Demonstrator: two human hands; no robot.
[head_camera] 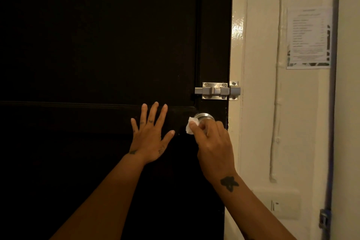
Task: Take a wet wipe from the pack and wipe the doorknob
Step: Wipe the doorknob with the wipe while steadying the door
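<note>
White wipe [191,127] pressed on the steel knob [203,117] of a black door [97,45].

The right hand [213,143] is cupped over the knob, fingers closed on the wipe, which sticks out at the knob's left edge; the left hand [150,134] lies flat on the door, fingers spread and holding nothing, just left of the knob; the pack is not in view. To wipe well, I would wrap the wipe round the knob and twist, reaching its far side and neck; bracing with the left hand should steady the door.

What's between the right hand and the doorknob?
The white wet wipe, pressed by the right hand against the doorknob, as the head view shows.
</note>
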